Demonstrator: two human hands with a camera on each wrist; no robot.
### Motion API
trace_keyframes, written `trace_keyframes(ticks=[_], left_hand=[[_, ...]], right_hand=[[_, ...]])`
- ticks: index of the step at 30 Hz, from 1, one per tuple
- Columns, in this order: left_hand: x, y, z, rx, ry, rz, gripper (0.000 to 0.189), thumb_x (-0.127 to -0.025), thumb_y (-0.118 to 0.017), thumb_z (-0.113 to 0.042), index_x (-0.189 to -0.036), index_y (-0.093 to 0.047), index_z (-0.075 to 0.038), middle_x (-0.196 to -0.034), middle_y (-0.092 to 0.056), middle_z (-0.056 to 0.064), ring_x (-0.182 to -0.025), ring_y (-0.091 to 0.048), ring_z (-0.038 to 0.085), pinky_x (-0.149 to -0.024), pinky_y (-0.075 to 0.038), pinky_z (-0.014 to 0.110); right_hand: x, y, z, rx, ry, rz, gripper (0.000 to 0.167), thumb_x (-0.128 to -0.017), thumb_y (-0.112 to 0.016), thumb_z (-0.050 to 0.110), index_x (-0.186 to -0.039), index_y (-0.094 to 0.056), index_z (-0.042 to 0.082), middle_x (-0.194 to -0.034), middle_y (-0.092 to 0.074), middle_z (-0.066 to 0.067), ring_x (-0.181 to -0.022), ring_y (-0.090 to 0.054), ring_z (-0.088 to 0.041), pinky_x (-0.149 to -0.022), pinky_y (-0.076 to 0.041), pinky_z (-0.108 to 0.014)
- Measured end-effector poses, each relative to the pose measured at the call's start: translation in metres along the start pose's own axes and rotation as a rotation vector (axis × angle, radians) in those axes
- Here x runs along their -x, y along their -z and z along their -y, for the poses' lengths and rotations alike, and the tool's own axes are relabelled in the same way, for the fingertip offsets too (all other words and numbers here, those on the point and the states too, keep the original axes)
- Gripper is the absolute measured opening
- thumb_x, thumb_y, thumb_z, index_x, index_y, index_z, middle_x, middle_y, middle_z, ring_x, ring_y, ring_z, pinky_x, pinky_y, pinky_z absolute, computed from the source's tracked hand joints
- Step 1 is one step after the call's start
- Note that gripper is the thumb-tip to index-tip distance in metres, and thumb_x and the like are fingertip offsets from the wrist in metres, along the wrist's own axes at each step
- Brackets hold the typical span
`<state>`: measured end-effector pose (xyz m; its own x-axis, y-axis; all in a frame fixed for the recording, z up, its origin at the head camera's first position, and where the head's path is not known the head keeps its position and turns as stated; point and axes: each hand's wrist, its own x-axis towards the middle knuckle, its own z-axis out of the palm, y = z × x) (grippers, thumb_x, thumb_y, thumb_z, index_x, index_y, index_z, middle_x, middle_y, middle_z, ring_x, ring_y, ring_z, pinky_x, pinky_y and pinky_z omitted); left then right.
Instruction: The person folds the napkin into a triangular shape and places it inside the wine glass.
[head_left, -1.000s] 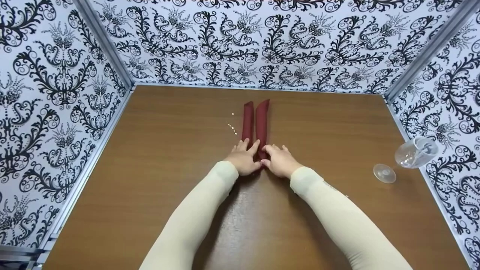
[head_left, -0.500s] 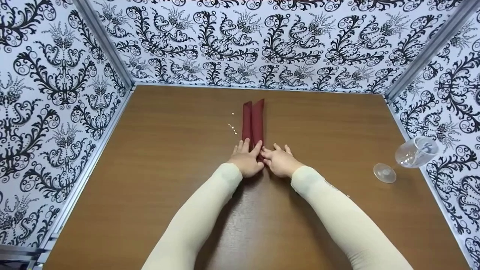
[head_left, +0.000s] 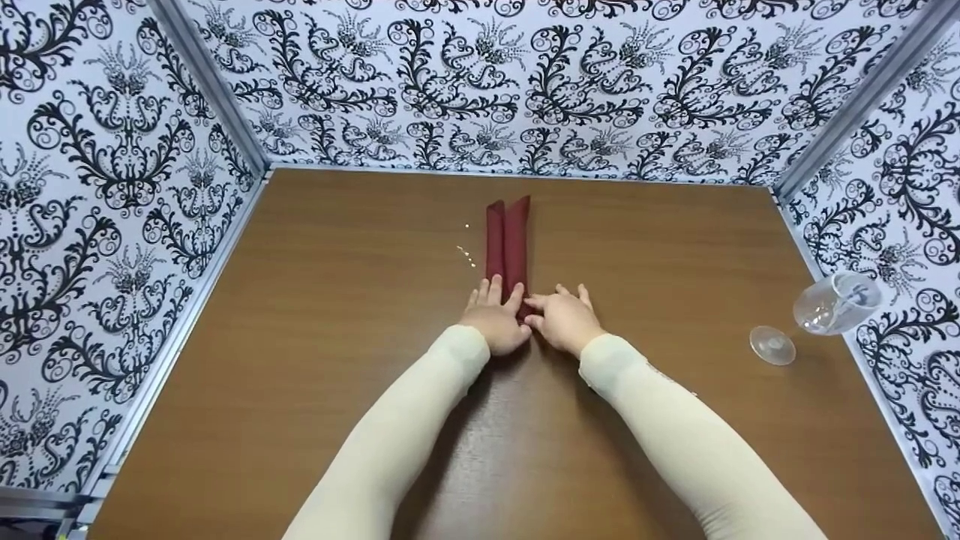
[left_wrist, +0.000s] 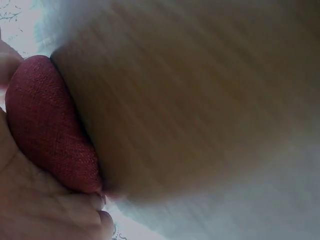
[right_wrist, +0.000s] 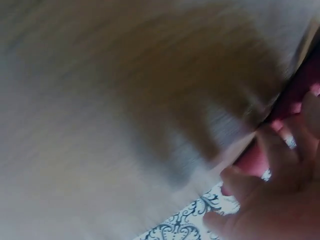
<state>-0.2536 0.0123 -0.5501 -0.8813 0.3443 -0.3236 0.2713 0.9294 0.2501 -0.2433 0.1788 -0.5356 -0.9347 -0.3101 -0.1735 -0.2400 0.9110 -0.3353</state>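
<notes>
A dark red cloth napkin (head_left: 516, 240), rolled from two sides into two long parallel rolls, lies lengthwise on the table in the head view. My left hand (head_left: 495, 319) rests across its near end, fingers spread over the rolls. From the right, my right hand (head_left: 566, 319) touches the edge of the right roll with index finger and thumb, other fingers fanned out. The rounded end of the red napkin (left_wrist: 50, 125) sits against my left palm (left_wrist: 35, 200) in the left wrist view. Fingers (right_wrist: 275, 150) of my right hand reach onto the cloth in the right wrist view.
A stemmed wine glass (head_left: 832, 304) lies tipped on its side near the table's right edge. Small white specks (head_left: 466, 256) mark the brown wooden table (head_left: 337, 300) left of the napkin. Patterned walls (head_left: 480, 82) stand at the back and both sides.
The right roll has shifted left until it lies against the left roll. My right hand's fingers have moved slightly, and my left hand has crept a little to the right.
</notes>
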Motion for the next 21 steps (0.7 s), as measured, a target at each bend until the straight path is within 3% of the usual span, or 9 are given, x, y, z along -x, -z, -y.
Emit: trace_keyframes(ticks=[6,10,14,18,21], left_hand=[[0.001,0.001,-0.003,-0.029,0.017,0.016,0.083,-0.105,-0.043,-0.062,-0.171,-0.011,-0.023,-0.177,0.005,0.020,-0.165,0.001,0.040,-0.134,-0.005,0.050],[0.000,0.003,-0.005,-0.009,0.021,0.038,0.082,-0.106,-0.043,-0.058,-0.171,-0.009,-0.022,-0.177,0.008,0.019,-0.165,0.004,0.039,-0.134,-0.004,0.049],[0.001,0.003,-0.005,-0.006,0.015,0.030,0.081,-0.106,-0.044,-0.055,-0.171,-0.011,-0.020,-0.177,0.008,0.019,-0.165,0.003,0.039,-0.134,-0.005,0.048],[0.003,0.003,-0.005,0.011,0.017,0.020,0.081,-0.105,-0.045,-0.054,-0.171,-0.013,-0.020,-0.177,0.006,0.019,-0.165,0.002,0.039,-0.134,-0.004,0.049],[0.001,0.001,-0.004,0.035,0.013,0.018,0.081,-0.105,-0.045,-0.052,-0.171,-0.013,-0.018,-0.177,0.007,0.020,-0.165,0.003,0.040,-0.134,-0.004,0.050]], right_hand=[[0.008,0.001,0.000,0.013,-0.051,-0.052,0.043,-0.104,-0.064,0.040,-0.137,-0.071,0.012,-0.153,-0.060,-0.010,-0.150,-0.042,-0.049,-0.127,-0.013,-0.069],[0.015,0.007,-0.005,-0.001,-0.061,-0.025,0.043,-0.109,-0.054,0.036,-0.141,-0.067,0.010,-0.158,-0.054,-0.016,-0.151,-0.040,-0.050,-0.127,-0.019,-0.068],[0.026,0.023,-0.024,-0.060,-0.124,-0.053,0.047,-0.109,-0.053,0.032,-0.146,-0.062,0.004,-0.157,-0.052,-0.024,-0.149,-0.043,-0.050,-0.125,-0.030,-0.063],[0.048,0.041,-0.052,-0.141,-0.221,-0.157,0.053,-0.108,-0.055,0.037,-0.146,-0.060,0.001,-0.150,-0.059,-0.025,-0.139,-0.054,-0.047,-0.117,-0.042,-0.060],[0.069,0.057,-0.069,-0.171,-0.276,-0.310,0.054,-0.106,-0.058,0.043,-0.141,-0.064,0.002,-0.141,-0.066,-0.024,-0.129,-0.062,-0.048,-0.109,-0.048,-0.061]])
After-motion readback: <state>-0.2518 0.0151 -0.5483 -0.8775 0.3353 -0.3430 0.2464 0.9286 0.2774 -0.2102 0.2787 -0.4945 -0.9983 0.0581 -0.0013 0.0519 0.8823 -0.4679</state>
